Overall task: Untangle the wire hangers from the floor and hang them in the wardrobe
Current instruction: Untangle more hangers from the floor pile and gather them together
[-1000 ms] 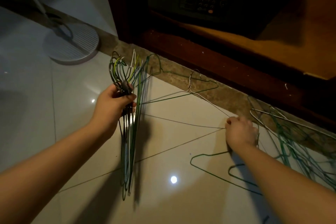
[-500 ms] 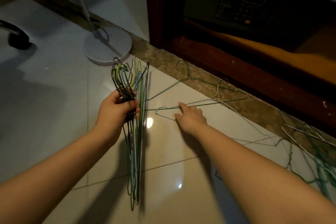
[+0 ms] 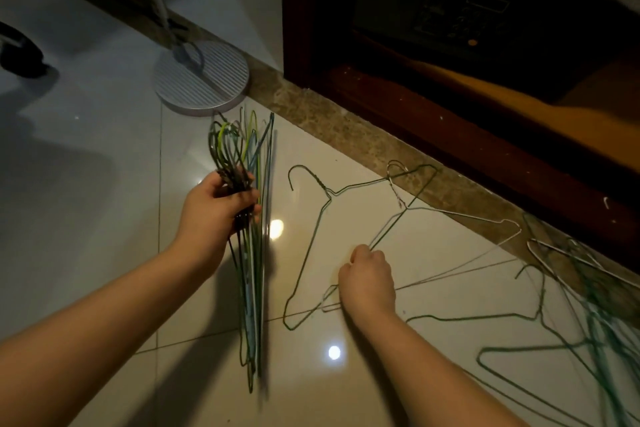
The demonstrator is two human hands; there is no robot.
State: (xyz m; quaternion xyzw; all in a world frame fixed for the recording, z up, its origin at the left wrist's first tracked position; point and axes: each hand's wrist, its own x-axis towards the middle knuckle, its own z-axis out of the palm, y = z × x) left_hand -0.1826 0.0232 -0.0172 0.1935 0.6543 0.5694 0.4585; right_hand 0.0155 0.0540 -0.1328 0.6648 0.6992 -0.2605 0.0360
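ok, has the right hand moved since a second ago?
Yes. The right hand shifted left, away from the tangled pile and nearer the round stand base, now gripping a green hanger.

dark safe [image 3: 391, 0], keypad [image 3: 465, 22] markings blurred, no text readable

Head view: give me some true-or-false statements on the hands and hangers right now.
The left hand grips a bundle of hangers. True.
The right hand is empty. False: its fingers pinch the green hanger on the floor.
A tangled heap of hangers lies at the right by the wardrobe. True.
The round stand base sits inside the wardrobe. False: it stands on the floor, outside it.
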